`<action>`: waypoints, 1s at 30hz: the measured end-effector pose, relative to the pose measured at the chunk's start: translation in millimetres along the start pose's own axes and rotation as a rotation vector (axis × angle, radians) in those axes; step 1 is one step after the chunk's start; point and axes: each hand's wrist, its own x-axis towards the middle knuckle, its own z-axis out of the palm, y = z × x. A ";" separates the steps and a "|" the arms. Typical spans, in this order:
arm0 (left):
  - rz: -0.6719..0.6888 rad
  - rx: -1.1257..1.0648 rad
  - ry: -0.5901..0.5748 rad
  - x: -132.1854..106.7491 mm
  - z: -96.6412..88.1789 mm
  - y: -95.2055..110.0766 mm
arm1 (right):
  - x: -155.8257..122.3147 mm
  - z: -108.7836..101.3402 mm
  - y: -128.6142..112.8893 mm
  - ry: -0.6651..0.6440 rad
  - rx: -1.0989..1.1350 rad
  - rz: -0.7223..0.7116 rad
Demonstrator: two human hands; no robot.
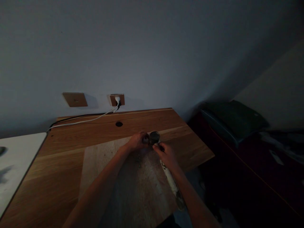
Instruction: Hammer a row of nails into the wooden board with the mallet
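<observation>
A small dark round object (154, 137) with a paler rim is at the far edge of a pale wooden board (99, 158); its kind is too dark to tell. My left hand (138, 141) curls its fingers against its left side. From the near side, my right hand (167, 154) pinches the rim between thumb and fingers. Below my right wrist lies a long, pale, dark-blotched stick-like piece (171, 182) along the board's right side. Some small greenish bits (139, 161) rest on the board between my forearms.
The board lies on a wooden table (59, 183). White and black cables (83, 121) run along the wall to a socket (117, 100). A white-topped surface (21, 161) stands at left. Right of the table edge are a dark green cushion (235, 118) and a dark red surface (251, 164).
</observation>
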 end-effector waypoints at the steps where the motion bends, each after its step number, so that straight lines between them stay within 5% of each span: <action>1: 0.001 0.000 0.000 0.0 -0.2 0.3 | -0.2 -0.1 0.5 0.002 -0.001 0.001; 30: -0.028 0.059 -0.031 -0.4 3.0 -2.7 | 0.0 0.9 0.7 0.001 0.000 0.009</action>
